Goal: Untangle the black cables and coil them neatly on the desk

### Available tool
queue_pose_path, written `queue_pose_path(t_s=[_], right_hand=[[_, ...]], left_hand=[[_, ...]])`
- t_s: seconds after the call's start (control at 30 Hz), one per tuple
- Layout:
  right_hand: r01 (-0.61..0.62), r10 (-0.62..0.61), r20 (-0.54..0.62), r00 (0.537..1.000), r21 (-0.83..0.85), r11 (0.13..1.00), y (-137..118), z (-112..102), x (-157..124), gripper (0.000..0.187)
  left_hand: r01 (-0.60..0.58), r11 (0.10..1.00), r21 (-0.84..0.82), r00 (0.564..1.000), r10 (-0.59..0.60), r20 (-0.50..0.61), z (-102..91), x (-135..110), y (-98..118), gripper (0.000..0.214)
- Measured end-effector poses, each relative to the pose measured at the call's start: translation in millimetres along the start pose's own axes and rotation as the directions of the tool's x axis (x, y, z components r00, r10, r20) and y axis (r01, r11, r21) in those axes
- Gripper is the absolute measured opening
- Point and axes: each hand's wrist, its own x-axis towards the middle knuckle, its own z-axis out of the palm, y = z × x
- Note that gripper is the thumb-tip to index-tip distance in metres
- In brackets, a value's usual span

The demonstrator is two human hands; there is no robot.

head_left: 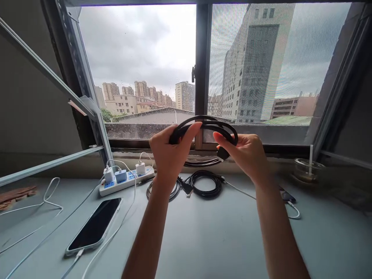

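Observation:
Raised in front of the window is a coiled black cable (pixel 209 124), held between both hands. My left hand (pixel 170 155) is closed round the left side of the coil, thumb pressed on top. My right hand (pixel 249 154) pinches the right side of the coil, and the cable's black plug (pixel 223 154) hangs just under its fingers. Below the hands, two more coiled black cables (pixel 205 184) lie on the grey table (pixel 209 240).
A white power strip (pixel 125 179) with several white chargers sits at the left near the sill. A phone (pixel 95 226) lies screen up on a white cord at the front left. A glass jar (pixel 308 170) stands at the right, and a dark device (pixel 287 196) lies behind my right forearm.

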Motion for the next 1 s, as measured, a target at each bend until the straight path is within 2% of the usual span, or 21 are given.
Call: queue_pose_path(t_s=[0.1,0.17,0.23,0.3,0.37,0.4,0.43,0.5,0.57,0.6,0.67,0.73,0.77,0.87,0.93,1.0], right_hand=[[-0.068,0.062,0.077,0.995,0.078,0.995,3,-3,0,0.051],[-0.135,0.107,0.194,0.975,0.134,0.982,1,-3,-2,0.053],[-0.190,0.120,0.357,0.926,0.169,0.967,-2,-2,-4,0.053],[-0.211,0.082,0.520,0.850,0.195,0.958,-7,0,-6,0.054],[-0.185,0.032,0.597,0.801,0.196,0.963,-11,4,-8,0.052],[-0.167,0.020,0.592,0.806,0.195,0.966,-13,6,-8,0.049],[-0.151,0.018,0.559,0.829,0.193,0.970,-13,9,-8,0.045],[-0.106,0.017,0.426,0.905,0.184,0.977,-10,15,-7,0.035],[-0.037,-0.004,0.269,0.963,0.147,0.988,-4,22,-4,0.036],[0.009,-0.032,0.209,0.977,0.109,0.994,0,25,-2,0.041],[0.116,-0.121,0.160,0.980,0.037,0.993,10,31,2,0.046],[0.217,-0.209,0.174,0.962,-0.028,0.976,21,35,6,0.044],[0.258,-0.243,0.180,0.953,-0.065,0.964,26,36,9,0.043],[0.321,-0.298,0.145,0.944,-0.177,0.930,41,38,16,0.037],[0.327,-0.312,0.097,0.945,-0.225,0.918,52,39,20,0.033],[0.307,-0.304,0.054,0.951,-0.255,0.917,63,39,24,0.032]], left_hand=[[0.093,0.995,-0.025,0.995,-0.092,0.030,5.8,0,-9,0.053],[0.189,0.979,-0.082,0.981,-0.185,0.052,10.3,0,-17,0.053],[0.269,0.953,-0.138,0.963,-0.270,0.015,15.1,-1,-25,0.055],[0.319,0.933,-0.167,0.941,-0.333,-0.065,18.9,-2,-32,0.057],[0.344,0.925,-0.161,0.925,-0.363,-0.109,20.5,-1,-39,0.057],[0.350,0.925,-0.150,0.925,-0.366,-0.104,20.3,0,-42,0.057],[0.352,0.927,-0.133,0.927,-0.365,-0.086,19.7,0,-45,0.057],[0.357,0.929,-0.097,0.932,-0.361,-0.024,17.7,1,-51,0.057],[0.381,0.922,-0.061,0.924,-0.377,0.066,16.6,2,-55,0.057],[0.399,0.916,-0.039,0.913,-0.393,0.112,17.0,1,-57,0.057],[0.443,0.897,0.003,0.881,-0.435,0.186,19.8,0,-60,0.058],[0.532,0.847,0.013,0.821,-0.520,0.237,24.2,-1,-62,0.057],[0.603,0.798,-0.002,0.770,-0.581,0.264,26.3,-1,-62,0.056],[0.809,0.584,-0.073,0.552,-0.711,0.435,29.0,2,-66,0.055],[0.875,0.472,-0.106,0.436,-0.673,0.598,28.1,4,-69,0.055],[0.906,0.402,-0.131,0.365,-0.589,0.721,27.6,4,-74,0.053]])
